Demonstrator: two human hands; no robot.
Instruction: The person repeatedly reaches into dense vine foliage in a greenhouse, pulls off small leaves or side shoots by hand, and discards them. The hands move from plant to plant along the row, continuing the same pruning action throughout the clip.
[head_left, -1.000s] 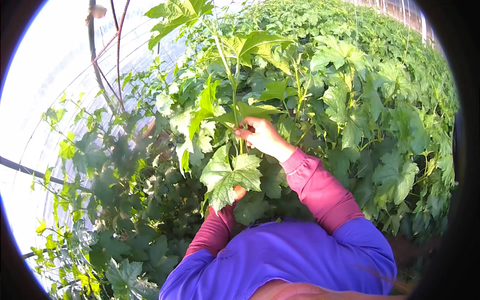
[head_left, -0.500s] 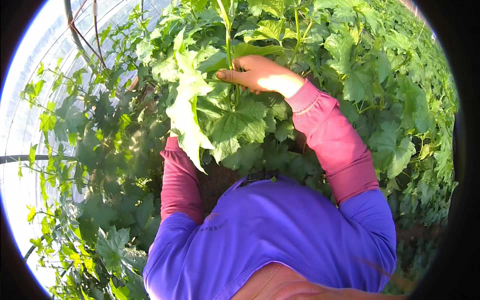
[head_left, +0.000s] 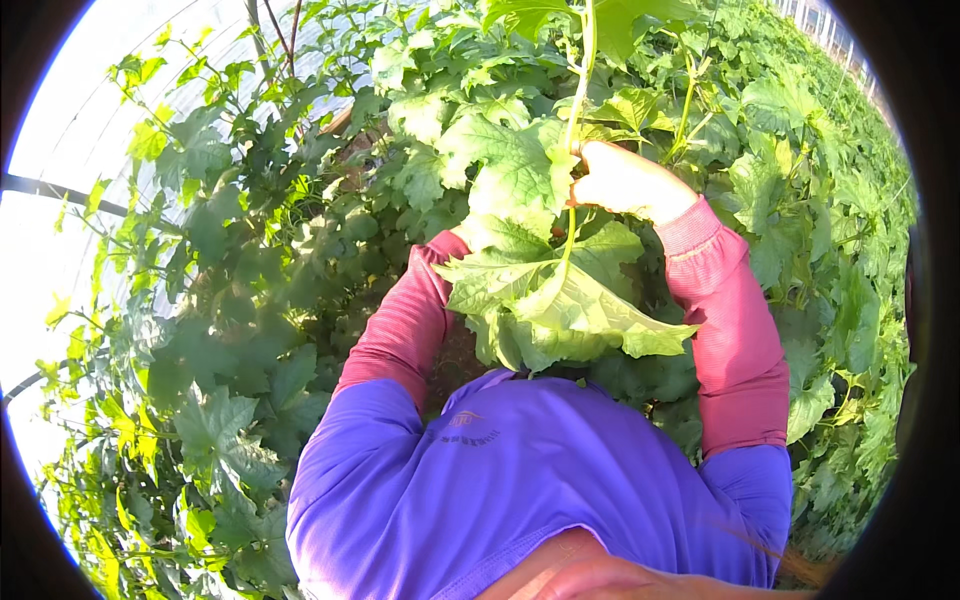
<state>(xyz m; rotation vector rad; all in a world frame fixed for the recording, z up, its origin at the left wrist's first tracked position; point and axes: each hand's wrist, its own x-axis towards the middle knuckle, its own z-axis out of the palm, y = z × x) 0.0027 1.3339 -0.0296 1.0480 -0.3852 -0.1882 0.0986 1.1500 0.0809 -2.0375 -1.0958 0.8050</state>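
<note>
My right hand point(head_left: 628, 182) is closed around the pale green stem point(head_left: 582, 85) of a climbing vine, which rises past its fingers to the top of the view. Below that grip hang broad lobed leaves point(head_left: 560, 305), brightly lit, spread in front of my chest. My left forearm, in a dark pink sleeve point(head_left: 405, 310), reaches in behind these leaves. They cover the left hand, so its fingers and anything in them are hidden.
Dense vine foliage point(head_left: 780, 190) fills the right side and the back. More shaded plants point(head_left: 220, 320) stand on the left, before a bright translucent plastic wall point(head_left: 50, 260) with a dark curved pole point(head_left: 70, 192). Another upright stem point(head_left: 686, 105) grows just right of the held one.
My right hand, closed on the stem, now appears further right and slightly lower. The left forearm has swung inward to the right, and the leaves hang differently before it.
</note>
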